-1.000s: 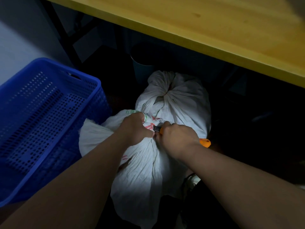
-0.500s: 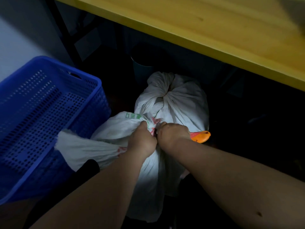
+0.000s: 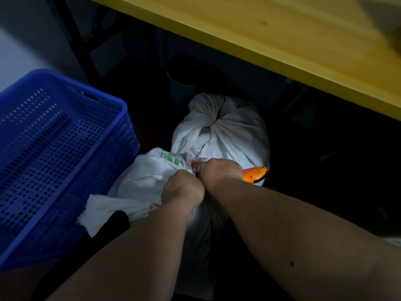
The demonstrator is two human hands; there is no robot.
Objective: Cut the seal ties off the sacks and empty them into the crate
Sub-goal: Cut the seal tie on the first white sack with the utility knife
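Two white woven sacks stand on the dark floor under a table. The near sack has green and red print, and my left hand grips its gathered neck. My right hand holds an orange-handled cutter right against that neck; its blade and the seal tie are hidden between my hands. The far sack stands behind, its top still bunched and tied. A blue perforated crate sits to the left with nothing visible inside.
A yellow wooden tabletop overhangs the sacks from above right. A dark bin stands behind the far sack, and black table legs rise at the back left. The floor to the right is in deep shadow.
My hands have drawn closer together at the near sack's neck. The sack's loose top flap has swung out to the lower left, toward the crate.
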